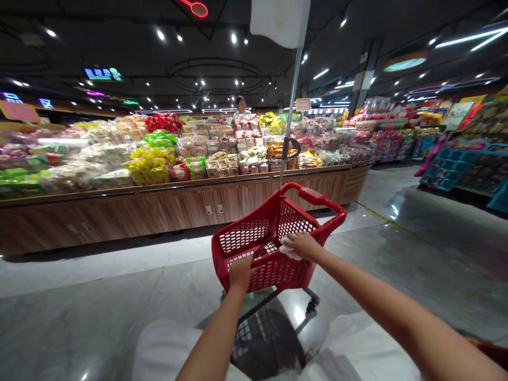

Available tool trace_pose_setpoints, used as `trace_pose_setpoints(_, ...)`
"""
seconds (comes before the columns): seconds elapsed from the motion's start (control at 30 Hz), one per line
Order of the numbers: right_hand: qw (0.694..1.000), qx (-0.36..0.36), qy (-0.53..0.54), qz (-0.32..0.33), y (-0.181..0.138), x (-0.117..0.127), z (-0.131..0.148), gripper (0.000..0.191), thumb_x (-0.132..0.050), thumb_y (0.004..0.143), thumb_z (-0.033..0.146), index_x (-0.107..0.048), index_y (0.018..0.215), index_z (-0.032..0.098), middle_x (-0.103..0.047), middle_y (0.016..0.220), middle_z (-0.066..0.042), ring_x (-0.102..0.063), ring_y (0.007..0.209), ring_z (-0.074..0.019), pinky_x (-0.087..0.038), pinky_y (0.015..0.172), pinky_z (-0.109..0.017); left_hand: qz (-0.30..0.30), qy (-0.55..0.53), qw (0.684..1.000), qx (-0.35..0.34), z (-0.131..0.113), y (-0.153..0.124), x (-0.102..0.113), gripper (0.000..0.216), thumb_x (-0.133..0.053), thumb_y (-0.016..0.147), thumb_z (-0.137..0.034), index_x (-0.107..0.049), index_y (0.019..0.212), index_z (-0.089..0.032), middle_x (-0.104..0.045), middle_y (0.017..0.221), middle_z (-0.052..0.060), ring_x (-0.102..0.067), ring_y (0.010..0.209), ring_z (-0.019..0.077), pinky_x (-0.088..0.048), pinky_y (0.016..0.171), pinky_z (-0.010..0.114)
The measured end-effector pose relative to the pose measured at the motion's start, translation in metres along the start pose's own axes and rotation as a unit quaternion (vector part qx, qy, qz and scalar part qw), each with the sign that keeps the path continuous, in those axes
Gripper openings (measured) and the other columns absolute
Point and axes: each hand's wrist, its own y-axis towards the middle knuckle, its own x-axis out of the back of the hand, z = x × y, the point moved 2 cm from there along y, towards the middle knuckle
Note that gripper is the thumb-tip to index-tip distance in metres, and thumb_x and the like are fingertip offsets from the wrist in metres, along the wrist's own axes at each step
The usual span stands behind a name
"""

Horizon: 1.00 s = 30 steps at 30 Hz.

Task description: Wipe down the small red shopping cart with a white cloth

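Observation:
A red plastic shopping cart (pixel 273 267) stands side-on in front of me, its handle up at the right. My left hand (pixel 240 272) is closed over the top rim of the cart's near side. In my right hand (pixel 305 246) is a white cloth (pixel 291 248), bunched against the near rim close to the handle end. The cloth may be a wipe or tissue; its exact kind does not show. Lattice walls and a dark red piece inside the basket are visible. A pole with a white flag (pixel 280 21) rises behind the handle.
Beyond the cart runs a long wood-panelled display counter (pixel 178 209) heaped with packaged snacks. A person (pixel 240 107) is behind it. Blue shelving (pixel 448 164) with goods stands at the right. Grey shiny floor (pixel 99 312) surrounds the cart, with a yellow strip (pixel 383 216) on it.

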Motion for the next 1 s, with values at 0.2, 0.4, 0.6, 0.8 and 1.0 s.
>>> trace_pose_setpoints(0.2, 0.997, -0.034, -0.05, -0.037, -0.046, 0.016, -0.086, 0.038, -0.048, 0.091, 0.025, -0.05, 0.128, 0.028, -0.051, 0.129, -0.01, -0.054, 0.102, -0.0231, -0.034, 0.087, -0.036, -0.011, 0.011, 1.0, -0.007, -0.005, 0.005, -0.009, 0.04, -0.05, 0.085, -0.054, -0.062, 0.102, -0.02, -0.068, 0.097, 0.008, -0.062, 0.091, 0.0266, -0.044, 0.078, 0.035)
trace_pose_setpoints(0.4, 0.998, -0.063, -0.017, -0.025, -0.005, -0.007, -0.016, 0.03, -0.046, 0.092, 0.032, -0.055, 0.121, 0.027, -0.06, 0.111, -0.008, -0.054, 0.095, -0.0226, -0.035, 0.083, -0.035, -0.016, 0.011, 1.0, 0.008, -0.016, 0.012, -0.007, 0.038, -0.052, 0.085, -0.051, -0.062, 0.104, -0.02, -0.069, 0.097, 0.009, -0.063, 0.091, 0.0277, -0.044, 0.078, 0.036)
trace_pose_setpoints(0.6, 0.997, -0.029, 0.04, -0.054, 0.043, -0.027, 0.076, 0.032, -0.041, 0.095, 0.037, -0.05, 0.124, 0.026, -0.058, 0.115, -0.008, -0.054, 0.096, -0.0213, -0.035, 0.079, -0.033, -0.003, -0.003, 1.0, 0.009, -0.02, 0.019, -0.005, 0.024, -0.051, 0.088, -0.034, -0.061, 0.106, -0.02, -0.068, 0.101, 0.008, -0.062, 0.095, 0.0255, -0.043, 0.081, 0.035)
trace_pose_setpoints(0.8, 0.998, -0.001, 0.034, -0.044, 0.044, -0.028, 0.056, 0.033, -0.04, 0.096, 0.033, -0.046, 0.127, 0.029, -0.057, 0.117, -0.007, -0.054, 0.094, -0.021, -0.035, 0.076, -0.032, 0.024, -0.006, 1.0, 0.01, -0.014, 0.03, -0.002, 0.028, -0.052, 0.087, -0.042, -0.06, 0.105, -0.021, -0.068, 0.101, 0.008, -0.062, 0.095, 0.0251, -0.042, 0.079, 0.034)
trace_pose_setpoints(1.0, 0.996, -0.067, -0.047, -0.033, 0.005, -0.01, -0.056, 0.034, -0.041, 0.094, 0.025, -0.049, 0.127, 0.028, -0.054, 0.123, -0.009, -0.051, 0.102, -0.0237, -0.033, 0.083, -0.035, 0.015, -0.015, 1.0, 0.004, -0.008, 0.044, -0.002, 0.042, -0.049, 0.085, -0.056, -0.061, 0.104, -0.021, -0.068, 0.101, 0.008, -0.062, 0.093, 0.0247, -0.042, 0.079, 0.033)
